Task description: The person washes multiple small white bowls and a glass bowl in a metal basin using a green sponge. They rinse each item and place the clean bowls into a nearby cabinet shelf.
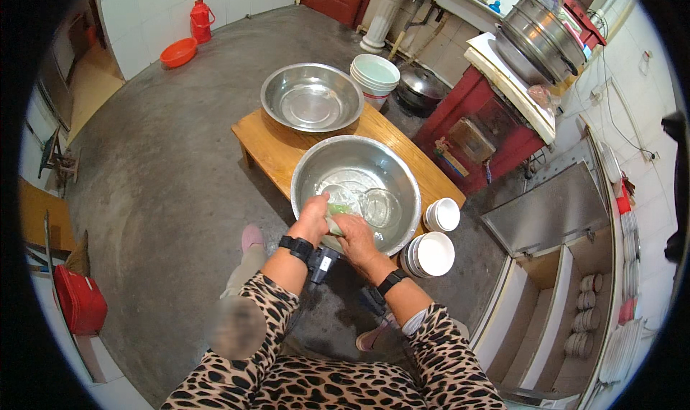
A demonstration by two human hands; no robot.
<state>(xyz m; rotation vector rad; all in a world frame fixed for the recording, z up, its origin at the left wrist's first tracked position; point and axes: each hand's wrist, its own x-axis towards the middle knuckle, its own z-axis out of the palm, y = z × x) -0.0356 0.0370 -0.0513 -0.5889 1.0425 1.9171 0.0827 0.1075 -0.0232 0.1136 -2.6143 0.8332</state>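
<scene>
Both my hands are together over the near side of a large stainless steel basin [372, 159] with water in it. My left hand [311, 220] and my right hand [358, 238] grip a crumpled green and white cloth [339, 209] between them. Below, in the water, round clear shapes show; whether they are glass dishes or ripples I cannot tell. The basin stands on a low wooden table [253, 139]. Right of it are a smaller stack of white bowls [447, 214] and a larger stack of white bowls [436, 253].
A second steel basin [311, 97] sits at the table's far end. Beyond it stand a white bucket [375, 76] and a lidded pot [421, 84]. A red stove [458, 135] bears a steamer [539, 38]. An open cabinet [544, 302] lies to the right.
</scene>
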